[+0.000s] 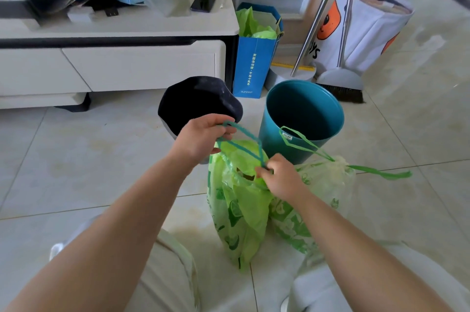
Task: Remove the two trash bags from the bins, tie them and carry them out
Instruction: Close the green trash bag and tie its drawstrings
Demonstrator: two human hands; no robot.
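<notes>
Left hand point(203, 138) grips the green drawstring point(241, 153); right hand point(282, 179) pinches it at the trash bag point(239, 210) mouth, on the floor. Teal bin point(302, 113) at 1 o'clock. Blue paper bag point(251, 65) bears Chinese characters.

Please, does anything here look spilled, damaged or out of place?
Nothing looks spilled or torn. One thing stands out: the left bag still gapes at its mouth, while the left hand and the right hand hold its string. The right bag is already drawn shut.
</notes>
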